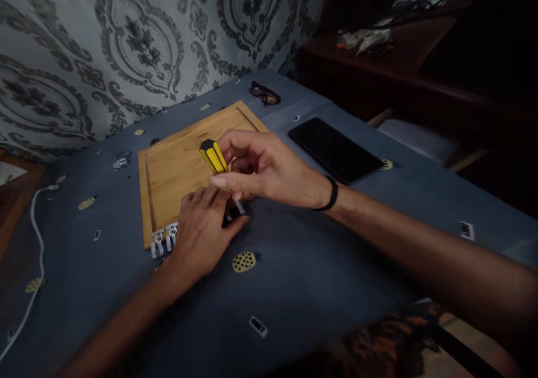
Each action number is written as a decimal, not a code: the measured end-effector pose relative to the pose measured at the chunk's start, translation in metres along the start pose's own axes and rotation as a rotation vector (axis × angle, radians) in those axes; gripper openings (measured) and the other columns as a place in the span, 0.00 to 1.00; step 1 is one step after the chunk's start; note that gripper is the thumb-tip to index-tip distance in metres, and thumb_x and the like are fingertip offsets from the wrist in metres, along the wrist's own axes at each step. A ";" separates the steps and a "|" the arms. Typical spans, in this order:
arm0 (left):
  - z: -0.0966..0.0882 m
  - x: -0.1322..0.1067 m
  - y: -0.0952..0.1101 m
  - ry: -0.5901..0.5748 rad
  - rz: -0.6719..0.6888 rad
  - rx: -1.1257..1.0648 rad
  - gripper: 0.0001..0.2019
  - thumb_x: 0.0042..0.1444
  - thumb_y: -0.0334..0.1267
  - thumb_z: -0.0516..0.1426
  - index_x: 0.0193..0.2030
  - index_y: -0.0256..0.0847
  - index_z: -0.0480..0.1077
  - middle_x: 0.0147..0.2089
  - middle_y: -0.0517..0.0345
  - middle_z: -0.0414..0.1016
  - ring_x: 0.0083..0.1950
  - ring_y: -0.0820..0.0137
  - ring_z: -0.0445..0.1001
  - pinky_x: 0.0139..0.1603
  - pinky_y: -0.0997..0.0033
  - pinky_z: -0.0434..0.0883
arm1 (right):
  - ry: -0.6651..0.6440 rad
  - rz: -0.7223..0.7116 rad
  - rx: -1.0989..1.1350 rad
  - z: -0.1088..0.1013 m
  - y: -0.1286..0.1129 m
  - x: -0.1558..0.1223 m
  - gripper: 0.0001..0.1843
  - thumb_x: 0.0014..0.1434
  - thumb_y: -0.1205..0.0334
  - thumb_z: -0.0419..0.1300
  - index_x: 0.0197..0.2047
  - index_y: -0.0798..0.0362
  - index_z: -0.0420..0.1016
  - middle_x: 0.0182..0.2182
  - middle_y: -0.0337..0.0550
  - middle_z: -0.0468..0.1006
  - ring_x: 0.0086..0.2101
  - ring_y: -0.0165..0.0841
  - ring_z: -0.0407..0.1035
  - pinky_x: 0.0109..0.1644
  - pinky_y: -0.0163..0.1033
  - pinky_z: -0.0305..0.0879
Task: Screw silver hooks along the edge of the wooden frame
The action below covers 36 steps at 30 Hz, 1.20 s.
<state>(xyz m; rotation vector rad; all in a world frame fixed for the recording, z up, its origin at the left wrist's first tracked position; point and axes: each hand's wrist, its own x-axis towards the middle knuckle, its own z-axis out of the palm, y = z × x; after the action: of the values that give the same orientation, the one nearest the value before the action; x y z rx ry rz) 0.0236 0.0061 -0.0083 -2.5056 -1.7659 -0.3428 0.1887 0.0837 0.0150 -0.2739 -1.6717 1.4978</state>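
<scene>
Head view: near the middle of the frame, my right hand (273, 165) pinches a screwdriver (213, 156) between thumb and bent fingers, its ridged handle glossy yellow with black stripes and a faceted black butt tilted toward the upper left. A black band (333, 193) circles that wrist. Just below and to the left, my left hand (204, 229) lies over the near edge of the wooden panel (172, 170), fingers bent and close together, thumb set apart; I cannot tell what, if anything, they grip. By that thumb a short, bright strip of metal shows against a dark patch too murky to make out. The panel is honey-coloured and grained, with a raised frame round a sunken, flat middle. At its lower-left corner sit silvery metal hinges (171, 235), forked and curved, and a similar metal piece (121, 162) lies farther left on the blue-grey tablecloth (319, 254), printed with yellow pineapples. Right of centre rests a smooth black device (336, 149), flat and rectangular; dark-framed glasses (264, 93) lie at upper centre, and a thin white cable (41, 243) curves down the left edge.
</scene>
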 end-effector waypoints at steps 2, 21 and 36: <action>0.000 0.000 0.000 -0.010 0.000 0.014 0.11 0.62 0.41 0.64 0.48 0.39 0.74 0.50 0.46 0.81 0.53 0.50 0.78 0.55 0.47 0.73 | -0.004 0.002 -0.026 0.000 0.000 -0.003 0.16 0.62 0.56 0.70 0.44 0.57 0.73 0.29 0.31 0.74 0.24 0.19 0.70 0.27 0.26 0.66; 0.000 0.001 0.000 0.000 -0.002 0.000 0.09 0.61 0.40 0.65 0.45 0.39 0.77 0.44 0.48 0.79 0.47 0.50 0.77 0.51 0.46 0.74 | 0.019 -0.004 -0.029 -0.005 -0.002 -0.011 0.11 0.66 0.62 0.63 0.49 0.58 0.70 0.34 0.35 0.75 0.24 0.20 0.71 0.26 0.25 0.67; -0.002 0.002 -0.001 -0.010 -0.017 -0.024 0.12 0.60 0.40 0.66 0.47 0.37 0.76 0.45 0.48 0.79 0.49 0.50 0.77 0.53 0.46 0.73 | 0.030 0.012 -0.060 -0.007 -0.008 -0.012 0.08 0.68 0.63 0.62 0.47 0.58 0.72 0.31 0.32 0.73 0.25 0.19 0.72 0.28 0.24 0.68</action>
<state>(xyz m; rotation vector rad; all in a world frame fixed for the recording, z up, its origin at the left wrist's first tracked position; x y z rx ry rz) 0.0233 0.0080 -0.0060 -2.5143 -1.7980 -0.3559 0.2043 0.0785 0.0164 -0.3369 -1.6958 1.4473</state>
